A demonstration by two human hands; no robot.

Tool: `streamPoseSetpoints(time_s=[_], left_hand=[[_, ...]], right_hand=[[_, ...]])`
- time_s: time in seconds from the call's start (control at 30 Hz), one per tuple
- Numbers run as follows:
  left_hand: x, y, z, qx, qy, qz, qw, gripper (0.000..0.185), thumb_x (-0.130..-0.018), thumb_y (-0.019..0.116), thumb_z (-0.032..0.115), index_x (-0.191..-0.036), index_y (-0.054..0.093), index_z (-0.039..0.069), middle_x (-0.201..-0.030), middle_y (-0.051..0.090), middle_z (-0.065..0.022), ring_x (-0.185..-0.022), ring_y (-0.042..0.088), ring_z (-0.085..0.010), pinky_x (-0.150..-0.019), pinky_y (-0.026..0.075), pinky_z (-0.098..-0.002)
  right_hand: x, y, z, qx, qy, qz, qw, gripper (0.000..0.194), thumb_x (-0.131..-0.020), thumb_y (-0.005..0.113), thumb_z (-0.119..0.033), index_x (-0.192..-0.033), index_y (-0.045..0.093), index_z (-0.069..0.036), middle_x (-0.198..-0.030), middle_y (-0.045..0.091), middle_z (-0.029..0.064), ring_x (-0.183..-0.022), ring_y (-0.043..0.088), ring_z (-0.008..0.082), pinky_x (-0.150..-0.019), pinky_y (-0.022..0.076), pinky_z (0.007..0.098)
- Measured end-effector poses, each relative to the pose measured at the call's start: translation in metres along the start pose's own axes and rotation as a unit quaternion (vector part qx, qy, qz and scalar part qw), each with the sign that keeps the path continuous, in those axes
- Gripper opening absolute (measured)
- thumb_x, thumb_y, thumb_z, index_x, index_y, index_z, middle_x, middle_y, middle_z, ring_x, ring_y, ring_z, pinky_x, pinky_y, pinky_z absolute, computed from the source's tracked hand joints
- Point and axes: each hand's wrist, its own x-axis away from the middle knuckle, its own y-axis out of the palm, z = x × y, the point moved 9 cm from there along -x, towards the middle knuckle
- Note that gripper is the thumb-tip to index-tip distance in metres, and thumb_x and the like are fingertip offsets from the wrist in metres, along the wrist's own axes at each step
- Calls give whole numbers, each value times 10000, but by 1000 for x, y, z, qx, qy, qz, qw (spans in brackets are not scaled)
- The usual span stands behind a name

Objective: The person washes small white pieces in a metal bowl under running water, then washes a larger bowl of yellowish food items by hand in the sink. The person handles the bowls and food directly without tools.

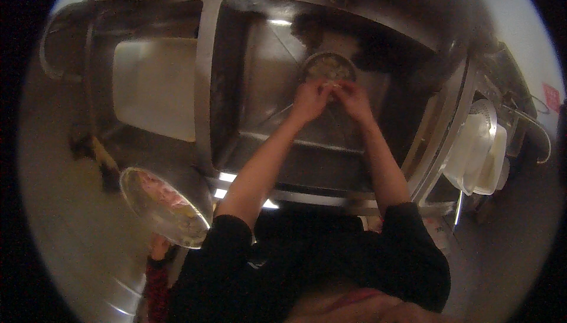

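Note:
Both my hands reach down into a deep stainless steel sink basin (270,97). My left hand (312,99) and my right hand (353,100) meet at the fingertips, with a small pale piece (330,84) pinched between them. Just beyond and under the fingers is a round metal bowl or strainer (310,59) holding several pale yellowish pieces (330,67). What the pieces are cannot be told in the dim, blurred view.
A second basin at the left holds a large white plastic tub (155,88). Lower left, another person's hand (159,246) is at a big metal bowl (133,199) with pink, meat-like pieces (164,190). White plastic containers (469,154) and a perforated metal strainer (485,112) stand at the right.

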Motion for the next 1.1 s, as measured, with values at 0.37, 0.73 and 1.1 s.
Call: streamPoseSetpoints(time_s=[0.37, 0.73, 1.1], left_hand=[[-16, -18, -62, -86, -38, 87, 992, 317, -806, 614, 281, -1031, 632, 58, -983, 634, -162, -862, 610, -335, -774, 482, -429], [-9, 23, -163, 83, -155, 16, 984, 321, -817, 576, 154, -1106, 548, 17, -938, 617, -142, -822, 595, -246, -741, 469, -366], [33, 11, -123, 74, -193, -57, 977, 351, -847, 540, 115, -1179, 484, 12, -1041, 578, -134, -874, 576, -210, -684, 483, -319]], right_hand=[[-2, -7, -8, 295, -124, 49, 946, 394, -809, 613, -186, -1166, 557, -30, -1214, 536, 192, -1153, 488, 339, -989, 382, 412], [-5, 5, -9, 319, -359, 137, 866, 344, -783, 618, -157, -1104, 564, -46, -1175, 522, 168, -1099, 482, 367, -949, 399, 442], [13, 28, -5, 366, -291, 61, 882, 479, -837, 579, -289, -1260, 485, -84, -1364, 404, 133, -1252, 381, 343, -1036, 329, 457]])
